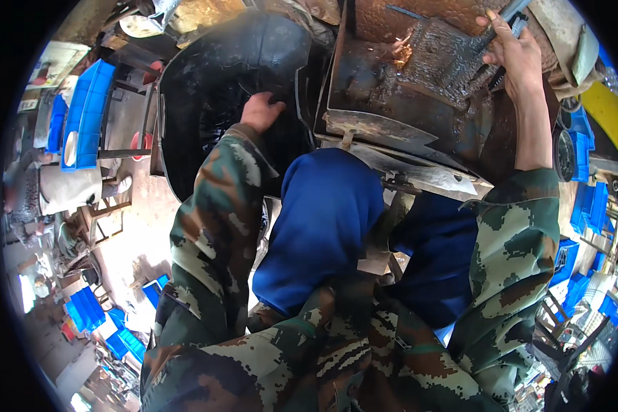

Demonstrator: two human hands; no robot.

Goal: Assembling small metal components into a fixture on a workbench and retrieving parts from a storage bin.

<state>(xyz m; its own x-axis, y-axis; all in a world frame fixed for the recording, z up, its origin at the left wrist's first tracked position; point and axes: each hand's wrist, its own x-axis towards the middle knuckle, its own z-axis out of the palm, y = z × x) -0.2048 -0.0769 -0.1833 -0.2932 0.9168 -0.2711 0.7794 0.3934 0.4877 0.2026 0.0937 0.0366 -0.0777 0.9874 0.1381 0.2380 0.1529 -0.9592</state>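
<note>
The person wears a camouflage jacket [254, 367] across the lower middle of the frame, its blocky, pixel-edged patches in dark green, brown, black and pale grey-green. Its left sleeve [216, 185], left of centre, reaches the wrist; its right sleeve [511, 240], towards the right, ends partway along the forearm. Plain deep-blue cloth [329, 199] covers both knees, mid-frame.

No legible text, labels, numbers or signs anywhere in view — any markings too small or blurred.
</note>
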